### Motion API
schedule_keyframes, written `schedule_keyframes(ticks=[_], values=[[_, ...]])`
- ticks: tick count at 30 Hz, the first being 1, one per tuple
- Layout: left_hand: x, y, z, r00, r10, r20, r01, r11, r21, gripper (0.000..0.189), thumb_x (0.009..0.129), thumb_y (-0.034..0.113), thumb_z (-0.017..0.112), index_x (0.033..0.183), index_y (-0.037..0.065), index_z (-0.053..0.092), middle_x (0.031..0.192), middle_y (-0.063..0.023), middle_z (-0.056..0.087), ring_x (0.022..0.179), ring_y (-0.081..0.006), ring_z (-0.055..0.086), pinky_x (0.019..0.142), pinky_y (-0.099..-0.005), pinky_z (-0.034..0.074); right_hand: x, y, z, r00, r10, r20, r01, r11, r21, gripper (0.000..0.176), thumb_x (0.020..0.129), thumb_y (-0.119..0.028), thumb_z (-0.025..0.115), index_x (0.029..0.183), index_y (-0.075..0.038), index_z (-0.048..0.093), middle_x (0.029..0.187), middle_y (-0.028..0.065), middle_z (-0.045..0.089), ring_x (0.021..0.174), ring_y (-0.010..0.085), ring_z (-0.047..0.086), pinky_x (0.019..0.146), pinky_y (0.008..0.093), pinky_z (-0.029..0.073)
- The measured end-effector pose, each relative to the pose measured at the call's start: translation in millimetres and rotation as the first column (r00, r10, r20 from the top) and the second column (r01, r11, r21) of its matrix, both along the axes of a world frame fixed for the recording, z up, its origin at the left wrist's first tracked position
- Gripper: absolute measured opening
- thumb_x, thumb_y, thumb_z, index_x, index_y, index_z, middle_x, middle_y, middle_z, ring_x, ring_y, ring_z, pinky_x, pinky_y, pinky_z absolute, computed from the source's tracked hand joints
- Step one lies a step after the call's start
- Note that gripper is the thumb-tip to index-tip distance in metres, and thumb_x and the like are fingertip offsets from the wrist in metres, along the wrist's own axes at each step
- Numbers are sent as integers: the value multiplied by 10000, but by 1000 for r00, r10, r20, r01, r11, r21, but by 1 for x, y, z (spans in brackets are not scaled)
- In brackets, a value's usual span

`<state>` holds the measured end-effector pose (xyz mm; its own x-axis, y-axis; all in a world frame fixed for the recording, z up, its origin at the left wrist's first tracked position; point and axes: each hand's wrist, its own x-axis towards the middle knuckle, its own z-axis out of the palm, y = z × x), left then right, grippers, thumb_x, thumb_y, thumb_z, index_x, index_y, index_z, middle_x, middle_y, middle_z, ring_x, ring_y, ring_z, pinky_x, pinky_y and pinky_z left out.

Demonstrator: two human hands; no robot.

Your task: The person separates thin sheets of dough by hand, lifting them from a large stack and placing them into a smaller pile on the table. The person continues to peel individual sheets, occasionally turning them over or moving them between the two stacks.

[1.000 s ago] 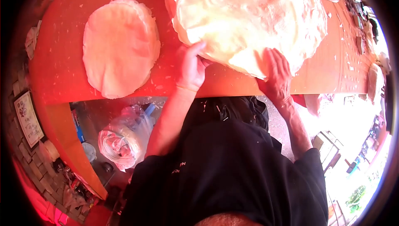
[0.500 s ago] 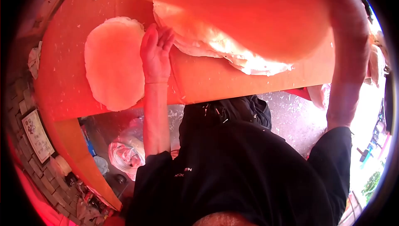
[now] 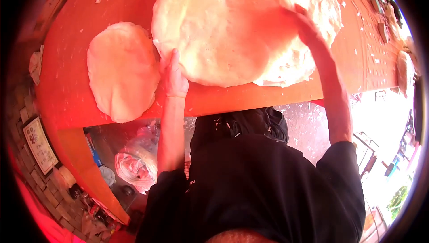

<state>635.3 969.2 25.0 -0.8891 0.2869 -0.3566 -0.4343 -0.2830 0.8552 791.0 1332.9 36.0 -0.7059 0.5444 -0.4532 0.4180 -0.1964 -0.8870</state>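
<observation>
A large, soft white sheet of what looks like cotton batting point(image 3: 214, 33) lies on the table, over a second fluffy white layer point(image 3: 286, 71) that shows at its right and lower edge. My left hand point(image 3: 174, 80) is at the sheet's lower left edge, fingers stretched out and nothing visibly gripped. Over the right part of the sheet, my right hand point(image 3: 290, 19) is smeared by motion and red glare, so its fingers cannot be made out. A smaller oval white pad point(image 3: 121, 73) lies flat left of my left hand, apart from the large sheet.
The orange-red table point(image 3: 250, 98) has white scraps scattered on it. Below it are a black bag point(image 3: 263, 124) and a bundled plastic bag point(image 3: 136, 165). A framed paper point(image 3: 40, 145) is at far left, and assorted objects line the far right edge.
A large sheet that was raised and blurred across the top now lies spread over the white layer. My right hand has swung inward from the far right; my left hand has turned and lowered slightly.
</observation>
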Motion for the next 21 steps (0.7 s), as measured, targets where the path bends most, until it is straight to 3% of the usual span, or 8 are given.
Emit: schedule_keyframes(ticks=[7,10,13,14,15,18,19,21], values=[[1,20,-20,984,174,-25,-174,948,-268,397,914,116,631,1282,21,519,1246,-88,577,1118,-209,571,926,-342,506,-8,-23,16,992,-124,18,121,984,132,990,794,-508,687,1438,92,235,1226,170,565,1118,230,538,913,356,440],[4,22,-20,981,183,-70,-193,963,-190,372,897,96,648,1247,20,549,1218,-81,588,1101,-201,576,912,-339,512,-11,-8,3,980,-160,116,141,978,153,833,820,-424,691,1374,108,370,1140,149,616,1070,219,575,904,335,456],[1,15,-7,995,104,13,-101,986,-131,353,882,80,660,1217,16,569,1181,-70,603,1080,-193,580,913,-334,510,-10,12,-6,985,-32,-167,-6,974,-225,356,879,-236,628,1096,43,665,956,76,686,879,170,627,816,275,491],[3,14,-6,991,133,11,-130,981,-141,353,882,80,660,1217,16,569,1181,-70,603,1080,-193,580,913,-334,510,-7,11,-3,999,4,-42,-4,1000,1,333,891,-195,595,1143,14,657,1012,78,683,936,164,620,848,279,485],[5,17,-7,992,126,-20,-127,987,-102,356,875,78,667,1213,13,572,1174,-68,605,1070,-188,580,908,-328,508,-9,22,-10,996,-83,40,87,992,-93,333,919,-176,546,1179,9,642,1065,79,670,1023,163,596,931,298,456],[4,14,1,978,175,-111,-189,973,-131,344,861,75,681,1185,5,591,1146,-59,616,1040,-167,581,883,-312,497,6,52,-33,945,282,-167,-176,866,469,381,908,-221,558,1198,20,614,1117,119,657,1065,205,596,991,333,436],[0,11,2,975,197,-108,-209,971,-119,331,855,77,687,1166,1,603,1115,-48,624,1016,-152,584,866,-301,488,-21,-5,63,992,-70,-104,64,996,-66,394,877,-197,613,1202,26,606,1070,124,667,994,211,633,923,325,489],[-13,-1,33,985,114,-131,-128,987,-101,332,859,84,684,1169,-5,602,1098,-48,635,1000,-143,591,871,-288,485,-32,-21,100,988,-67,-139,84,989,119,410,848,-166,648,1207,26,601,1053,121,674,960,210,651,867,315,516]])
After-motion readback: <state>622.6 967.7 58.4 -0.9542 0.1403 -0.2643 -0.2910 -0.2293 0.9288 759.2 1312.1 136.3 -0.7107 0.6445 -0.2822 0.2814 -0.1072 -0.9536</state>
